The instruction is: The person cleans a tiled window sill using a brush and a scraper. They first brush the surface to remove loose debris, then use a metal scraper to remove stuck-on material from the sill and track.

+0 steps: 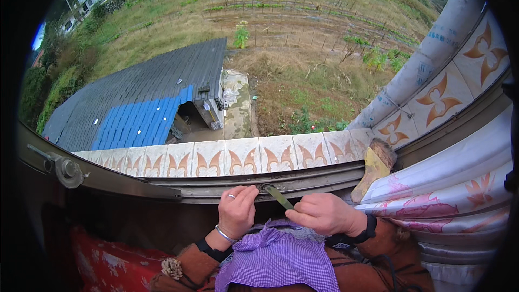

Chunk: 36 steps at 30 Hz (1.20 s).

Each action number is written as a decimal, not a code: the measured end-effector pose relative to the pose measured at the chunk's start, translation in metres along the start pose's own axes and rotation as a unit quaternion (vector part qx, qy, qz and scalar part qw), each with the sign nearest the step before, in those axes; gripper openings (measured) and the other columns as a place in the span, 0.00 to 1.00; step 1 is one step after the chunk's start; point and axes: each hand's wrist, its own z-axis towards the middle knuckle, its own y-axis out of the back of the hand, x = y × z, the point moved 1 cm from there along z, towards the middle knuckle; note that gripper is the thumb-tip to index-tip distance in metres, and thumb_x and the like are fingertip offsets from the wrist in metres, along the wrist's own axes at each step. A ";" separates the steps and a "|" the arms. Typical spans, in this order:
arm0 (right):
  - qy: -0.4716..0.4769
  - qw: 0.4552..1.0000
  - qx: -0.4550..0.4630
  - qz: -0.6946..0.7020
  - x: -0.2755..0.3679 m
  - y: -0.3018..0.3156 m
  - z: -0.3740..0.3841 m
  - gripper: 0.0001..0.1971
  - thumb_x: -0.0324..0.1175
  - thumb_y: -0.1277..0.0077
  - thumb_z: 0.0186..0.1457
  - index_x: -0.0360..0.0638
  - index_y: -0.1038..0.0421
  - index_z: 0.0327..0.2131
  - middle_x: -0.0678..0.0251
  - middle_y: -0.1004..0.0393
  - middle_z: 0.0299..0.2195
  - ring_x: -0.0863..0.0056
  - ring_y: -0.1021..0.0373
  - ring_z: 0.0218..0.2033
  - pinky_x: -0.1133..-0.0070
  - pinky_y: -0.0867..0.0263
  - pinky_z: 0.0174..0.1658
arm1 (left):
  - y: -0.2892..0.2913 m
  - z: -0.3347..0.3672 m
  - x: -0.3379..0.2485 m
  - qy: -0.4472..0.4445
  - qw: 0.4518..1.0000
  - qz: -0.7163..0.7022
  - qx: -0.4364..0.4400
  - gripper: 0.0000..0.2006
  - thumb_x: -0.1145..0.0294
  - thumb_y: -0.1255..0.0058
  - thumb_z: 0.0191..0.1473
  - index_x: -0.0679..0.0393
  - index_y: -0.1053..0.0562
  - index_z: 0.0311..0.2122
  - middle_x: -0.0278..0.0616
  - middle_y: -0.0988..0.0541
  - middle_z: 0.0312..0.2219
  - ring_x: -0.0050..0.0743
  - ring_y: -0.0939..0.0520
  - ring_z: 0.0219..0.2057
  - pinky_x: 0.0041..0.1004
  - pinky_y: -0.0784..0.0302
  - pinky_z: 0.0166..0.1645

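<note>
My right hand (321, 212) grips one end of a flat, narrow greenish blade-like strip (280, 198). The strip slants up and left, its far end at the metal window track (319, 182). Close to that end, my left hand (238, 211) has its thumb and fingers pinched together by the track's near edge. Whatever the pinch may hold is too small to make out. Right of my right hand, a wide brush (373, 170) with a yellowish handle leans across the track, brown bristles upward.
Beyond the track runs a patterned tile ledge (243, 157), with a drop to a roofed shed (146, 97) outside. A white floral curtain (432, 200) hangs at right beside a pale pipe (421, 59). A round clear fitting (69, 173) sits on the left frame.
</note>
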 end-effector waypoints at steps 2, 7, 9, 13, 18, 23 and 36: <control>0.012 1.000 0.020 0.015 0.001 0.001 0.003 0.14 0.27 0.48 0.47 0.36 0.27 0.40 0.67 0.31 0.26 0.71 0.31 0.25 0.76 0.33 0.26 | 0.000 -0.001 0.000 -0.013 1.000 -0.009 0.003 0.17 0.80 0.45 0.43 0.62 0.23 0.42 0.42 0.18 0.40 0.39 0.18 0.41 0.38 0.27 0.47; -0.160 0.984 -0.040 0.061 -0.012 0.028 -0.011 0.09 0.26 0.42 0.51 0.40 0.25 0.37 0.63 0.28 0.24 0.64 0.28 0.24 0.73 0.32 0.26 | 0.003 -0.006 0.001 -0.004 1.000 0.008 -0.010 0.18 0.80 0.46 0.44 0.63 0.24 0.44 0.42 0.18 0.40 0.39 0.19 0.40 0.37 0.28 0.47; -0.236 0.967 -0.071 0.061 -0.020 0.031 -0.018 0.06 0.27 0.43 0.54 0.40 0.24 0.36 0.61 0.28 0.24 0.61 0.28 0.25 0.73 0.33 0.26 | 0.003 -0.006 0.002 -0.001 1.000 0.016 -0.015 0.18 0.80 0.46 0.45 0.63 0.24 0.44 0.42 0.18 0.39 0.39 0.19 0.40 0.37 0.28 0.47; -0.397 0.872 -0.135 0.252 -0.025 0.019 -0.032 0.05 0.25 0.47 0.59 0.36 0.24 0.38 0.65 0.24 0.26 0.75 0.26 0.23 0.80 0.31 0.27 | 0.001 -0.008 0.002 0.019 1.000 0.009 -0.021 0.17 0.79 0.45 0.45 0.63 0.24 0.44 0.42 0.18 0.38 0.40 0.19 0.40 0.37 0.29 0.47; -0.453 0.788 -0.206 0.362 -0.020 -0.007 -0.042 0.08 0.27 0.52 0.64 0.35 0.27 0.44 0.66 0.23 0.27 0.84 0.26 0.25 0.85 0.30 0.28 | -0.005 -0.009 0.002 0.024 0.999 -0.010 -0.033 0.18 0.79 0.44 0.44 0.63 0.25 0.45 0.43 0.18 0.38 0.40 0.19 0.39 0.38 0.29 0.47; -0.433 0.771 -0.230 0.406 -0.016 -0.032 -0.040 0.08 0.26 0.53 0.65 0.34 0.28 0.45 0.66 0.23 0.28 0.83 0.26 0.25 0.85 0.29 0.28 | -0.010 -0.010 0.001 0.032 0.998 -0.031 -0.033 0.20 0.80 0.44 0.43 0.63 0.25 0.46 0.43 0.18 0.39 0.41 0.19 0.39 0.39 0.29 0.48; -0.467 0.647 -0.261 0.544 -0.025 -0.053 -0.018 0.10 0.29 0.53 0.65 0.34 0.31 0.46 0.63 0.24 0.29 0.78 0.25 0.26 0.83 0.28 0.28 | -0.006 -0.002 -0.002 -0.074 0.994 0.078 -0.005 0.22 0.77 0.46 0.47 0.70 0.27 0.50 0.50 0.19 0.44 0.42 0.19 0.45 0.39 0.27 0.52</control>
